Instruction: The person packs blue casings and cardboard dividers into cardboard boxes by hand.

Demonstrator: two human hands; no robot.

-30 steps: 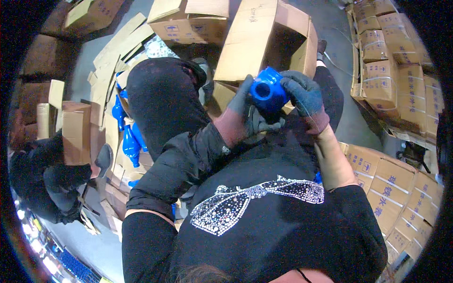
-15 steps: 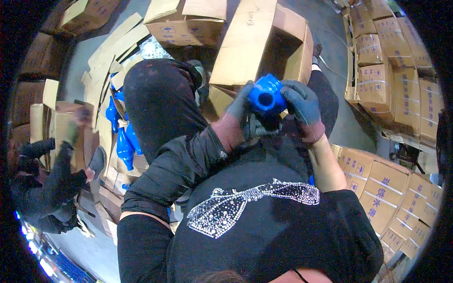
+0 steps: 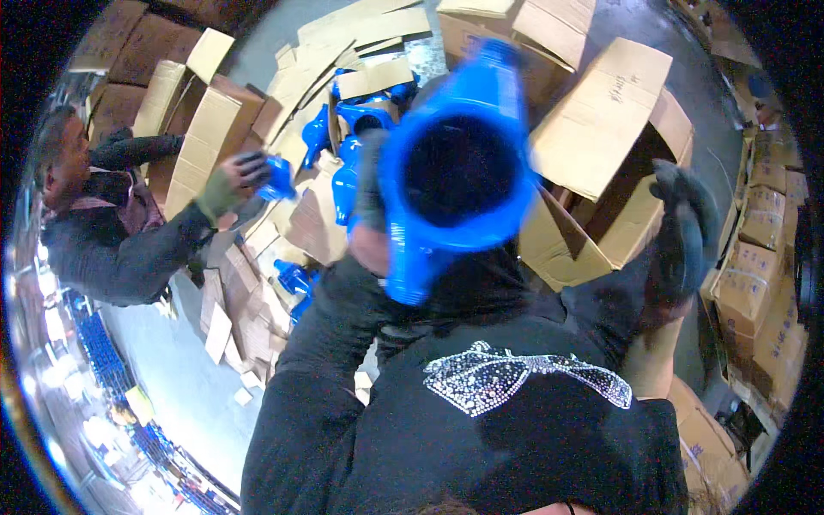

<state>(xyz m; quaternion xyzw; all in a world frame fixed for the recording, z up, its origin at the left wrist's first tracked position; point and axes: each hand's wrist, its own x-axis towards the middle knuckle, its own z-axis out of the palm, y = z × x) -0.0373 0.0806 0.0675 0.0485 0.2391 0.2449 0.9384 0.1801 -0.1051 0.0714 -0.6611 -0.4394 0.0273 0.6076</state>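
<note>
The blue valve body (image 3: 459,172) has swung up close to the camera, its round opening now facing it, so the part is lifted for turning or inspection rather than held low by both hands. The left hand (image 3: 371,202) grips its side, fingers wrapped behind it. The right hand (image 3: 682,232) has let go, gloved fingers loosely curled and empty, well apart to the right above an open cardboard box (image 3: 618,163).

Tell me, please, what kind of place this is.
Probably a warehouse or packing area. Many cardboard boxes stand stacked or open around the floor, flattened cardboard sheets lie in heaps, and identical blue cast parts sit among them, one held up in the left hand.
</note>
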